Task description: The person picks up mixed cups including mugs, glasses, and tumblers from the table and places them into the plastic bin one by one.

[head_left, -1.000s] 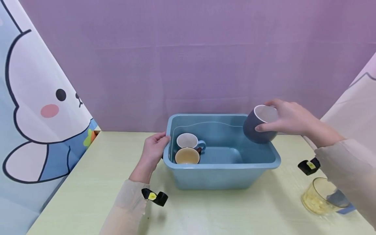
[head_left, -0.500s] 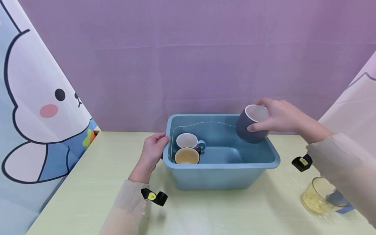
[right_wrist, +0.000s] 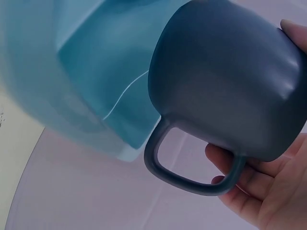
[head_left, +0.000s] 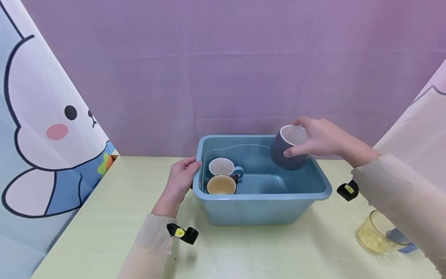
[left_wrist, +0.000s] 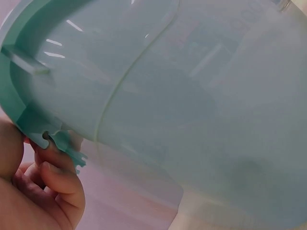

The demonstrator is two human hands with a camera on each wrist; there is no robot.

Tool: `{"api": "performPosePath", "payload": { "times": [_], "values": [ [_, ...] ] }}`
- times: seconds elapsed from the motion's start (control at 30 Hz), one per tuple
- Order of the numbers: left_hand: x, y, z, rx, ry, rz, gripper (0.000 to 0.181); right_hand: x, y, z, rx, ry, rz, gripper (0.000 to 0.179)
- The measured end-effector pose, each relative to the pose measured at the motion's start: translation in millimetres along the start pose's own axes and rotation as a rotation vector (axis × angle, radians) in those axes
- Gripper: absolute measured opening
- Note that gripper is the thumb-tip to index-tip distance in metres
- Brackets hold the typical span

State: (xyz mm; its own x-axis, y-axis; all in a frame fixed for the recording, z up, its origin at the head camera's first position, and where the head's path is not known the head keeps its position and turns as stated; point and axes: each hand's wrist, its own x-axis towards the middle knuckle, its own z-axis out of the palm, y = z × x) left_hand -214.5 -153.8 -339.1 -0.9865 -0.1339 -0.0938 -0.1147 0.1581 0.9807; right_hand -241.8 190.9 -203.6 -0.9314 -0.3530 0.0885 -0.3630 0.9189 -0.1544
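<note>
My right hand (head_left: 322,139) grips a dark grey-blue mug (head_left: 286,153) near its white-lined mouth, with the mug tilted over the right half of a blue plastic basin (head_left: 251,211). In the right wrist view the mug's handle (right_wrist: 192,187) hangs below its body, fingers close behind it. My left hand (head_left: 181,180) holds the basin's left rim; in the left wrist view its curled fingers (left_wrist: 62,184) are at the rim's underside. Inside the basin's left end stand a white-lined mug (head_left: 221,166) with a blue handle and a cream-lined mug (head_left: 221,185) with a dark brown handle.
On the pale table (head_left: 265,255) at the lower right, a yellowish clear glass mug (head_left: 373,236) stands partly hidden by my right sleeve. A purple cloth backdrop (head_left: 223,77) rises behind the basin. A cartoon-printed cloth (head_left: 38,131) hangs at the left.
My right hand has carried the dark mug leftward, from the basin's right end further over its inside. My left hand and the basin have stayed put.
</note>
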Motion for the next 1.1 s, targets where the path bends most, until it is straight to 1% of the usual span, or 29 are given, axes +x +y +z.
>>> {"api": "performPosePath", "payload": {
  "times": [0.17,0.43,0.8,1.1],
  "values": [
    [0.0,-0.4,-0.3,-0.010,-0.002,0.000,0.038,6.1,-4.5,3.9,0.008,-0.015,-0.006,0.088],
    [0.2,-2.0,-0.1,-0.014,0.002,0.000,0.037,15.4,-10.2,9.5,0.001,-0.017,-0.020,0.087],
    [-0.1,-3.0,-0.2,-0.015,0.007,-0.002,0.036,26.2,-18.1,17.4,0.052,-0.026,-0.035,0.085],
    [-1.3,-2.9,1.2,-0.027,0.008,0.001,0.036,34.3,-18.9,25.7,0.075,-0.032,-0.062,0.084]
  ]
}}
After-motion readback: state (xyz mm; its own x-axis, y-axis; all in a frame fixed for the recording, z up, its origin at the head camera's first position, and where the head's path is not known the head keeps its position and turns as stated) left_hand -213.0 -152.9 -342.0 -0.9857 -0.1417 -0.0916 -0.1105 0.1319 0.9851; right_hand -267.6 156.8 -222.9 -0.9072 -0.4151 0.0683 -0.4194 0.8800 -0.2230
